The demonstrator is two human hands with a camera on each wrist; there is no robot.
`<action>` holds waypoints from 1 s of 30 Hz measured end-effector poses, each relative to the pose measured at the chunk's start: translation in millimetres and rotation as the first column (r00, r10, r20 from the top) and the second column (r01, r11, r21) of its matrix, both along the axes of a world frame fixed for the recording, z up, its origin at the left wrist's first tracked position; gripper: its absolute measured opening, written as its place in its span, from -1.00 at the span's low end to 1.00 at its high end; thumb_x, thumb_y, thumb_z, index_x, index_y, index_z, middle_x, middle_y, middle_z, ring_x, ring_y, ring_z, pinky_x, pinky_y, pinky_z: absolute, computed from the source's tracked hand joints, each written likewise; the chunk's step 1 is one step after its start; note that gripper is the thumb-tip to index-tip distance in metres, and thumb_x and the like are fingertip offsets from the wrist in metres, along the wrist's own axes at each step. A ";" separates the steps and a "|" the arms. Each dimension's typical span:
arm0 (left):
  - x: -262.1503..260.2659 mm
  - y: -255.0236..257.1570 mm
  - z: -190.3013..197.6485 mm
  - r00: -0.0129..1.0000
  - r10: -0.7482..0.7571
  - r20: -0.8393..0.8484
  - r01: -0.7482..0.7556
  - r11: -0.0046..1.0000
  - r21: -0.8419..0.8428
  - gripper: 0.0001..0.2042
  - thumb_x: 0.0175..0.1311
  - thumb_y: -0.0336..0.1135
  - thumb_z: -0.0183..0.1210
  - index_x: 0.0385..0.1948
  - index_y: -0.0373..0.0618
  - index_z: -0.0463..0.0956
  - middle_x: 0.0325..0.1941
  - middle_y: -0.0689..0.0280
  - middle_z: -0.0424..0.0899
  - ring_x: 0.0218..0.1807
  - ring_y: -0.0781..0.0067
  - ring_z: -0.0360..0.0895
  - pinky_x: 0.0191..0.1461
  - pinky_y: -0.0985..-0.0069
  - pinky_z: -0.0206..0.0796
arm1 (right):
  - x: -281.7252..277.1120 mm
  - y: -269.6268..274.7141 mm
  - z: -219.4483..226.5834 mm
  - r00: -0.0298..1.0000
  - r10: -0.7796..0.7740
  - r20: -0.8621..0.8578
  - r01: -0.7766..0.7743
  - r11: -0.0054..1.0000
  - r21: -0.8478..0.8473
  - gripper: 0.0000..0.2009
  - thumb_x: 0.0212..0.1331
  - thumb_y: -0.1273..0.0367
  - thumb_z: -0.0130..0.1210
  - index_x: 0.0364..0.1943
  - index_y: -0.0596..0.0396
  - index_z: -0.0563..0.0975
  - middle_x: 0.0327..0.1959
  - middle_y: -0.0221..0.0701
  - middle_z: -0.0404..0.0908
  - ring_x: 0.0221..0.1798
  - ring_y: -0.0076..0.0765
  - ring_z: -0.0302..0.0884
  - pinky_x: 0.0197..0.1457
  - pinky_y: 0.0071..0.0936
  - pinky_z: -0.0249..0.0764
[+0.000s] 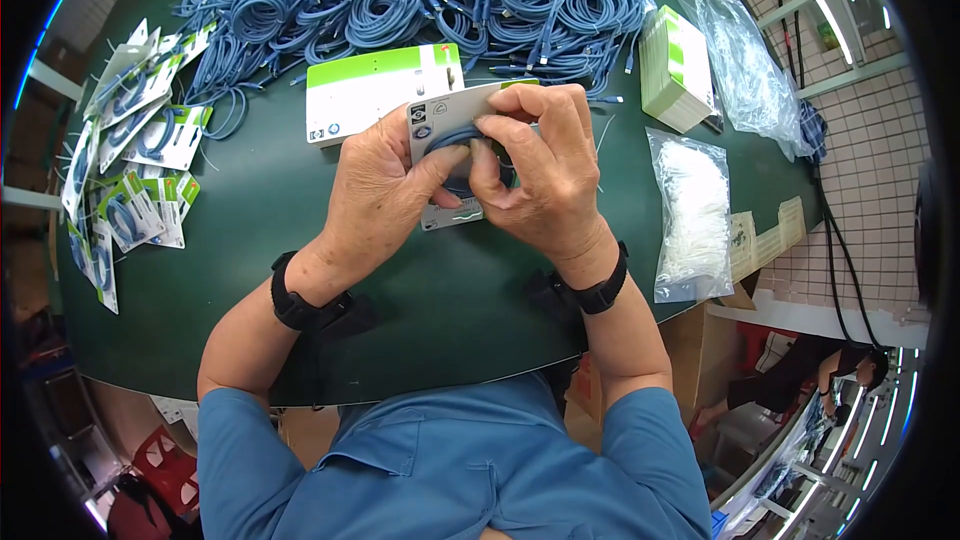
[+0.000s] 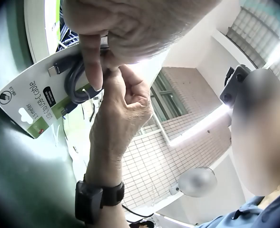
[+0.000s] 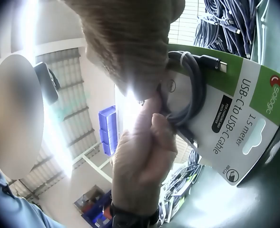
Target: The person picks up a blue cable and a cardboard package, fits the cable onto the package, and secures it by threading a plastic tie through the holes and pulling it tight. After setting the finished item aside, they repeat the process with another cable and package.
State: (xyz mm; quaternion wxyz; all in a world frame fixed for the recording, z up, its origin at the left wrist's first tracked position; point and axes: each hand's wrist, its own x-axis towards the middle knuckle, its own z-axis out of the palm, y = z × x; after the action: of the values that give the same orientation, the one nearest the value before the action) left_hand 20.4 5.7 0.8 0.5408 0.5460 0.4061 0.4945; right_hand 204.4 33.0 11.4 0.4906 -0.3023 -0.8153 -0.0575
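Observation:
In the head view a printed card [image 1: 440, 112] with a coiled blue cable [image 1: 452, 138] stands between both hands. The left hand [image 1: 378, 190] grips the card and coil from the left, thumb on the coil. The right hand [image 1: 545, 165] pinches at the coil with thumb and forefinger. In the right wrist view the card's green and white front [image 3: 254, 95] shows, with the coil [image 3: 197, 90] against it and a white tie around the coil. The left wrist view shows a connector [image 2: 59, 68] lying on the card; what the fingertips pinch is mostly hidden.
A large heap of blue cables [image 1: 380, 0] covers the back of the table [image 1: 200, 290]. Carded cables [image 1: 125, 210] lie at the left. A card stack [image 1: 380, 80] sits behind the hands; another stack [image 1: 675, 70], clear bags [image 1: 745, 70] and a bag of white ties [image 1: 692, 215] are at the right.

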 end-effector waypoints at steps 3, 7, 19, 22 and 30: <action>0.2 -0.1 -0.9 1.000 0.004 0.014 -0.004 1.000 -0.011 -0.73 0.44 -0.50 0.22 0.12 -0.33 0.55 -0.10 0.24 0.75 -0.22 0.60 0.70 -0.31 0.64 0.66 | 0.9 0.1 0.0 1.000 -0.009 -0.014 0.009 1.000 -0.009 -0.70 -0.18 0.66 0.29 -0.26 0.17 0.62 -0.16 -0.31 0.60 -0.17 -0.16 0.54 -0.13 -0.33 0.55; 1.1 -0.2 -0.6 1.000 0.008 0.022 -0.008 1.000 -0.004 -0.72 0.45 -0.50 0.21 0.13 -0.34 0.54 -0.05 0.22 0.75 -0.19 0.59 0.71 -0.31 0.65 0.66 | 4.0 2.5 -5.4 1.000 0.015 0.001 -0.015 1.000 -0.016 -0.69 -0.17 0.68 0.26 -0.25 0.16 0.61 -0.16 -0.31 0.60 -0.17 -0.15 0.54 -0.13 -0.33 0.55; -11.0 11.9 -4.1 0.992 -0.023 0.122 0.030 0.998 -0.061 -0.72 0.47 -0.50 0.19 0.14 -0.37 0.52 0.02 0.14 0.74 -0.13 0.46 0.74 -0.30 0.57 0.71 | 51.3 15.3 -12.7 0.979 -0.165 -0.120 0.150 0.981 -0.125 -0.73 -0.01 0.68 0.24 -0.18 0.18 0.64 -0.27 -0.27 0.66 -0.29 -0.19 0.61 -0.22 -0.37 0.57; -11.8 11.7 -1.7 0.986 -0.045 0.162 0.058 0.995 -0.079 -0.72 0.47 -0.49 0.20 0.14 -0.37 0.51 0.03 0.11 0.73 -0.11 0.40 0.75 -0.28 0.54 0.73 | 80.5 24.7 -19.7 0.944 -0.301 -0.136 0.168 0.793 -0.586 -0.85 0.07 0.56 0.30 -0.25 0.22 0.68 -0.38 -0.25 0.69 -0.40 -0.20 0.63 -0.25 -0.36 0.59; -20.9 7.5 16.4 0.969 0.035 0.246 -0.054 0.996 0.074 -0.71 0.47 -0.50 0.19 0.15 -0.42 0.48 0.06 0.04 0.72 -0.05 0.26 0.77 -0.14 0.38 0.76 | 111.8 29.8 -26.5 0.853 -0.276 0.442 0.520 0.516 -0.681 -0.82 0.12 0.31 0.35 -0.35 0.16 0.74 -0.39 -0.18 0.74 -0.37 -0.15 0.72 -0.20 -0.26 0.62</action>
State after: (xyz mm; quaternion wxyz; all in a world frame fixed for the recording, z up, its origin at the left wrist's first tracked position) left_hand -0.5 13.2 17.2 0.5531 0.4928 0.3283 0.5859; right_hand 316.1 62.8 -15.0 0.1627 -0.6532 -0.7244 0.1483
